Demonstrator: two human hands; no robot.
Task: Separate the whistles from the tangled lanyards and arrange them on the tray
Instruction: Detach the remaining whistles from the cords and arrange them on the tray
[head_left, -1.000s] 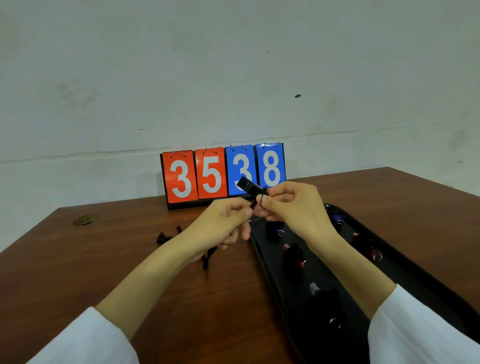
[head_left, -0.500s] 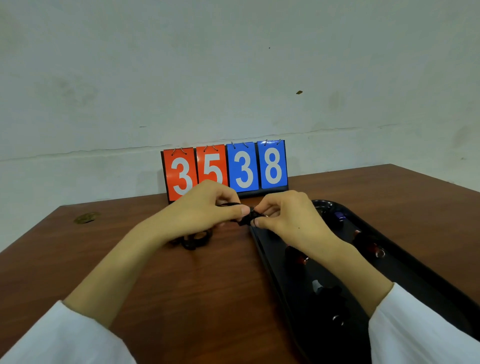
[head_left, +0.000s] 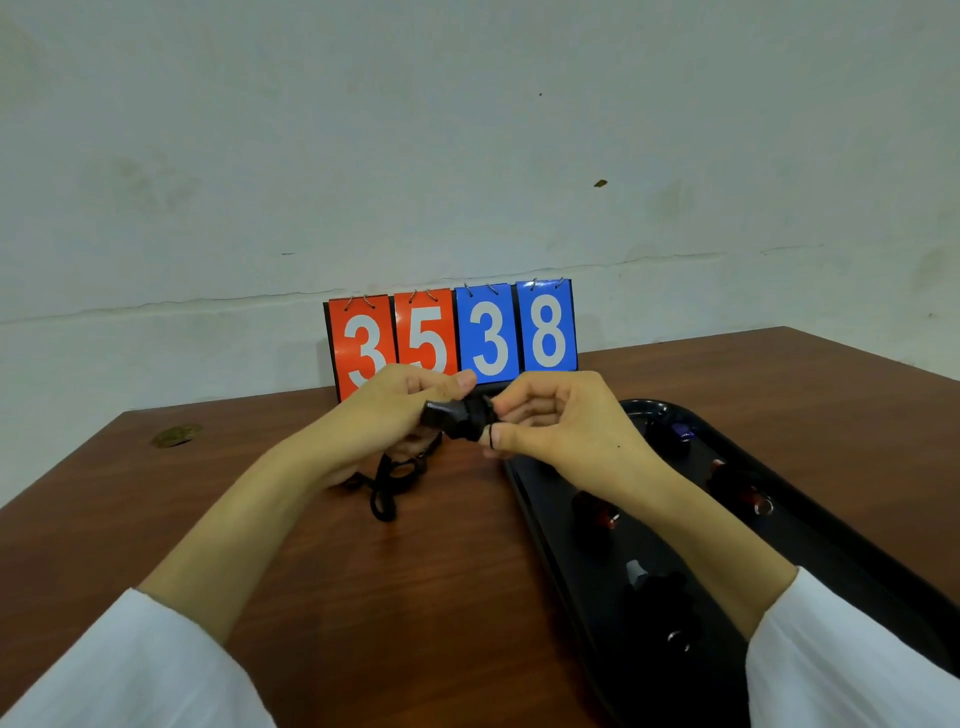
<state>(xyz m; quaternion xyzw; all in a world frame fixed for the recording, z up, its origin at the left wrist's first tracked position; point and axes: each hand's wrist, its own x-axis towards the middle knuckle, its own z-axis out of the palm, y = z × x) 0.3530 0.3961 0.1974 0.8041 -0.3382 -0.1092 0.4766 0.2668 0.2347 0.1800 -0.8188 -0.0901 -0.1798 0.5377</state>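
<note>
I note a black whistle (head_left: 457, 415) held above the table (head_left: 363, 597), pinched between my left hand (head_left: 400, 410) and right hand (head_left: 561, 421). Its lanyard (head_left: 387, 483) hangs left. Black tray (head_left: 841, 525) lies right, holding several whistles.

Single head-worn wide-angle view, looking forward and slightly down across the bench (head_left: 363, 597) toward the wall (head_left: 467, 156) behind it. Close range: both forearms enter from the bottom corners, hands near frame centre, score flip-board (head_left: 452, 335) at the far bench edge. No second view to overlap with
</note>
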